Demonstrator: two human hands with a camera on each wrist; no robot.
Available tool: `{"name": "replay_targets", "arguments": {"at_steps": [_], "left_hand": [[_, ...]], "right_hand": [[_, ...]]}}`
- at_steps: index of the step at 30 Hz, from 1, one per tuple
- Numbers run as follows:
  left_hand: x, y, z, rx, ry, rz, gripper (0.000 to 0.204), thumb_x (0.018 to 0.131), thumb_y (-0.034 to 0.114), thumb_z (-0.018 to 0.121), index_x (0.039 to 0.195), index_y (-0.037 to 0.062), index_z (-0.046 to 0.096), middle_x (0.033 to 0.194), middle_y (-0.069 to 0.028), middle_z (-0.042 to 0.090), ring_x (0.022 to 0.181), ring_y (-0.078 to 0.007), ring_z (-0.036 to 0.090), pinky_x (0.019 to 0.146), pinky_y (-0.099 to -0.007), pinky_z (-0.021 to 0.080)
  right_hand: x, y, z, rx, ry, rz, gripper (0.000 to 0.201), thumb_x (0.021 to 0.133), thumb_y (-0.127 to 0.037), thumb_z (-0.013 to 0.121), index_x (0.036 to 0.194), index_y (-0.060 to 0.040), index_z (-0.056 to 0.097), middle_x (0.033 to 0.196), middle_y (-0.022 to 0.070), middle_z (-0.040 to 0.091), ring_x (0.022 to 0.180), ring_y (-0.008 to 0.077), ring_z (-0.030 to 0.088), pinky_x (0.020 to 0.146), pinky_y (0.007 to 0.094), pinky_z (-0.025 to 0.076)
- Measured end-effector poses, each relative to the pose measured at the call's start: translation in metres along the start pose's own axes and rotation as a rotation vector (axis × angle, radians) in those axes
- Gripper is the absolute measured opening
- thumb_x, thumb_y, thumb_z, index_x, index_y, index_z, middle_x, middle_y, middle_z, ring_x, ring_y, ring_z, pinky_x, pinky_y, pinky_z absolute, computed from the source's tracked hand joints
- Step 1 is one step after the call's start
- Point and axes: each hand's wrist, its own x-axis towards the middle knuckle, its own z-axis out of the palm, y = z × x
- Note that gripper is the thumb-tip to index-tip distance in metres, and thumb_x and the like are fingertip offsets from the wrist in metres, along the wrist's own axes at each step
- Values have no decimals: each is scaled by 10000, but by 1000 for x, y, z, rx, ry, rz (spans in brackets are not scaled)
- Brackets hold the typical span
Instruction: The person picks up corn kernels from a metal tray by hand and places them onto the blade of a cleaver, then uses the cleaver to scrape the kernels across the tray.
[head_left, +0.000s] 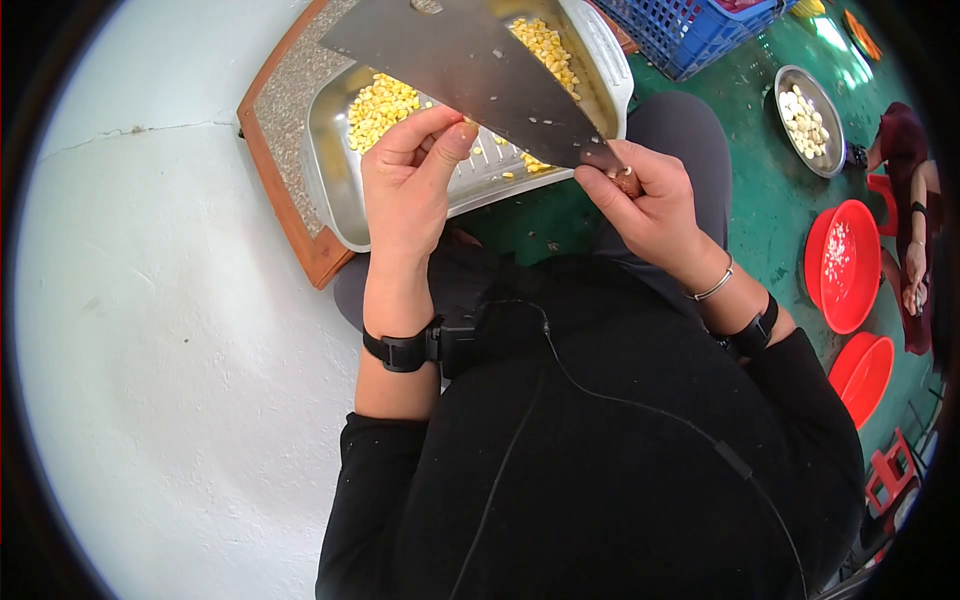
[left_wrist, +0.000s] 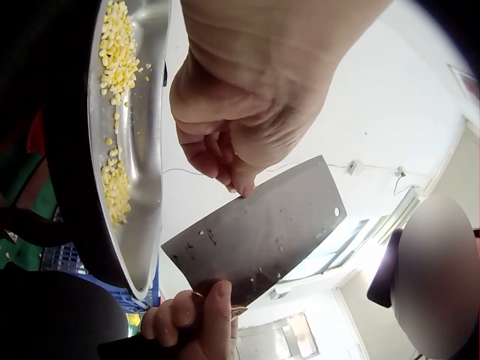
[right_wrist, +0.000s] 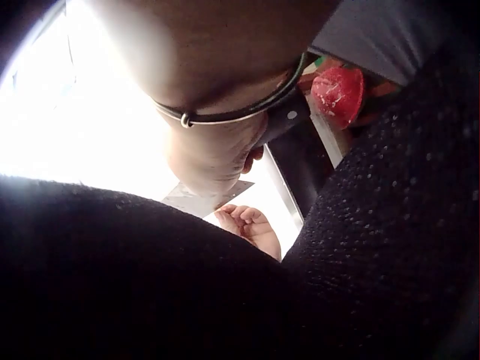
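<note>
My right hand (head_left: 650, 200) grips a broad cleaver (head_left: 470, 75) by its handle, the blade raised over the metal tray and dotted with small pale bits. My left hand (head_left: 410, 180) has curled fingers, with thumb and index fingertip pinched together right at the blade's edge. From the left wrist, the thumb tip overlaps the edge of the cleaver (left_wrist: 262, 232). Loose yellow corn kernels (head_left: 380, 108) lie in the tray (head_left: 335, 190), with more kernels (left_wrist: 116, 191) towards its other end. The blade hides part of the tray in the head view.
The tray sits on a wood-framed speckled board (head_left: 270, 110) by a white wall. A blue crate (head_left: 680, 35) stands beyond it. On the green floor at right are a metal bowl (head_left: 832, 150) of pale pieces and red basins (head_left: 850, 265), near another person's arm (head_left: 917, 250).
</note>
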Motion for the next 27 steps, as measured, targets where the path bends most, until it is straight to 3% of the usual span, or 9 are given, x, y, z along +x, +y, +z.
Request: {"name": "replay_targets", "arguments": {"at_steps": [6, 13, 22, 27], "left_hand": [[1, 1, -2, 0, -5, -8, 172, 823, 21, 724, 986, -21, 687, 839, -34, 678, 739, -73, 592, 697, -199, 479], [0, 1, 2, 37, -32, -36, 169, 818, 0, 718, 985, -7, 693, 851, -38, 689, 743, -81, 603, 709, -203, 493], [1, -4, 4, -91, -108, -121, 96, 833, 6, 700, 927, 9, 680, 965, -39, 649, 871, -105, 590, 807, -235, 470], [9, -5, -1, -108, -198, -317, 122, 856, 90, 703, 956, 23, 681, 937, -16, 659, 868, -88, 579, 795, -224, 449]], "right_hand": [[1, 0, 1, 12, 13, -17, 153, 842, -57, 698, 974, 8, 657, 620, 58, 567, 536, 105, 500, 533, 255, 435], [5, 0, 6, 5, 48, -69, 203, 826, -52, 708, 1021, -7, 673, 571, 40, 475, 506, 110, 444, 494, 265, 378], [4, 3, 4, 27, 32, -10, 190, 834, -70, 709, 1004, 3, 667, 547, 40, 434, 495, 105, 408, 488, 263, 367], [5, 2, 3, 46, 42, 23, 172, 850, -88, 699, 982, 12, 657, 540, 36, 437, 493, 89, 389, 491, 253, 365]]}}
